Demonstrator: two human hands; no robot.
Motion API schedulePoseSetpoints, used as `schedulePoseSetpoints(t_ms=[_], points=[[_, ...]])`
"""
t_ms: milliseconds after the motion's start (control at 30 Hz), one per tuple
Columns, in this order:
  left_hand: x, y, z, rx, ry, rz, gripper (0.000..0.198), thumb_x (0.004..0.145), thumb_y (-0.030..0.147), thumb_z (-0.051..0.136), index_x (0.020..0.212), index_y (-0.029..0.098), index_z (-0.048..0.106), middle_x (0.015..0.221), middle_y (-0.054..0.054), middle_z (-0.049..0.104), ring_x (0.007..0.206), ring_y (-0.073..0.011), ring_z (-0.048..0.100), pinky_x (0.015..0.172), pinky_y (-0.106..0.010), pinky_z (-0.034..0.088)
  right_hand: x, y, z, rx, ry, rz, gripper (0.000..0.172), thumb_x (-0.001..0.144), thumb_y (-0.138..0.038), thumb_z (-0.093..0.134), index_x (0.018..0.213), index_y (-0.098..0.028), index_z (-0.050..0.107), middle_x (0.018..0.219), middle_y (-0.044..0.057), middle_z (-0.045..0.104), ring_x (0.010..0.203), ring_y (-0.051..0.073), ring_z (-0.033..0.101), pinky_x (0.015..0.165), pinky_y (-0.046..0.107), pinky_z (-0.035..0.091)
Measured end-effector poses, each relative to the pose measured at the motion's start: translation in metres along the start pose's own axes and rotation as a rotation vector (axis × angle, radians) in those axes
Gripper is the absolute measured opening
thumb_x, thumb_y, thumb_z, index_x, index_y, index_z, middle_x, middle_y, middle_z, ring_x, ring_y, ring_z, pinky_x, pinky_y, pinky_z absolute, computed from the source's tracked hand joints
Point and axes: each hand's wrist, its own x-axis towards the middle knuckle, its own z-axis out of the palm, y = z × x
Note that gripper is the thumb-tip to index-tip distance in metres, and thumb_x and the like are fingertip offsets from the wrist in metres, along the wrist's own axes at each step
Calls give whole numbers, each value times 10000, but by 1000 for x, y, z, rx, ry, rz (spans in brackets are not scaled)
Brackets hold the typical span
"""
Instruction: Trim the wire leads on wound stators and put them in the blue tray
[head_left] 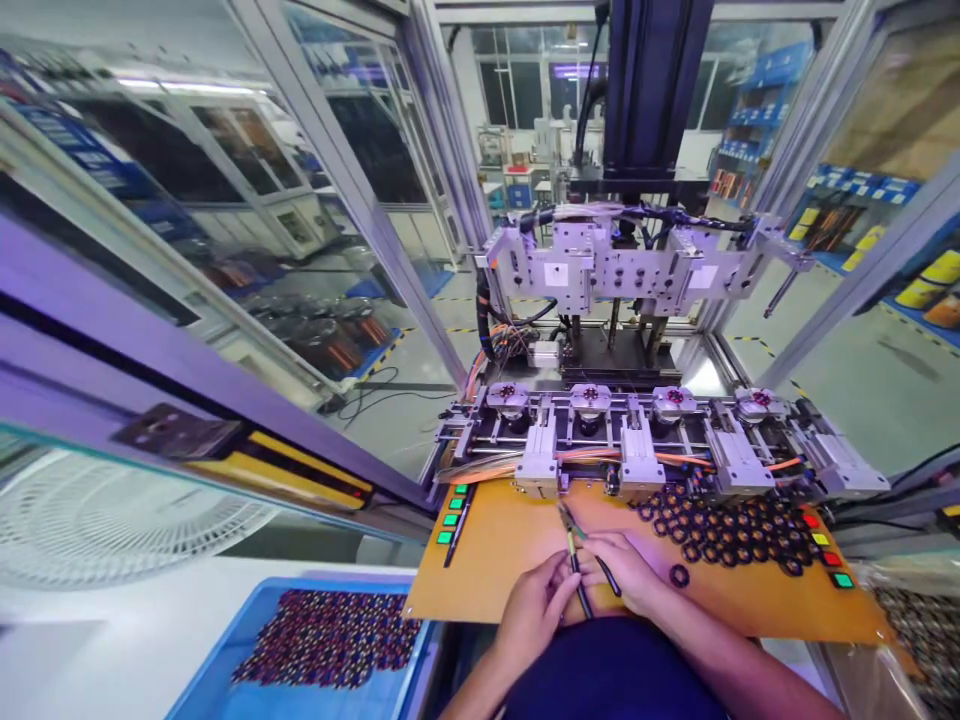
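Note:
A slim pair of pliers (571, 540) with black and yellow-green handles lies between my hands, jaws pointing away from me. My left hand (531, 600) has its thumb and fingers closed around the left handle. From the other side, my right hand (624, 568) curls its fingers over the tool near the pivot and the right handle. Whether anything small sits in the jaws, I cannot tell. Both hands are over the front of the orange board (495, 550). A single black ring (679, 575) lies to the right of my right hand, apart from a cluster of black, copper-centred rings (735, 530).
Beyond the board stands a machine with a row of round fixtures (590, 398) and metal clamp blocks (537, 455). Green buttons (448, 520) line the board's left edge; coloured buttons (820, 540) line the right. A blue tray (217, 640) of small parts is lower left.

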Motion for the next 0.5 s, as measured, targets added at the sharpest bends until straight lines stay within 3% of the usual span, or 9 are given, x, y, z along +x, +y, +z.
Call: schedulePoseSetpoints(t_ms=[133,233,333,400,500], points=[[-1,5,6,71,25,-12,391,852,318,639,1198,156,720,930,-119,797,797,-245,737,811,-355,583,6,23,-12,-289,196,-9,397,1000,-490,538,860,-132,635,782,7,657,675,117,633,670,284,550],[0,7,8,99,35,10,354,834,267,638,1161,170,732,900,-103,793,781,-234,731,783,-343,580,-1,32,-25,-567,312,-45,316,982,-410,604,830,-135,636,815,1,657,800,148,647,796,338,549],[1,11,-1,115,45,52,312,847,294,644,1115,166,741,753,-50,770,643,-192,704,662,-287,571,-13,30,-32,-814,333,-84,164,960,-261,609,884,-133,676,918,74,709,921,193,666,897,367,510],[2,13,-23,144,82,80,269,899,324,589,1055,173,748,723,-37,762,610,-177,692,626,-270,560,-26,20,-37,-945,307,-117,131,929,-176,585,899,-126,703,957,139,730,926,223,680,872,344,493],[15,17,-84,240,180,123,334,973,365,468,858,196,732,783,-59,771,682,-193,703,689,-304,561,-51,-13,-54,-1096,221,-221,161,918,-200,574,885,-135,717,941,143,736,872,244,687,790,323,487]])
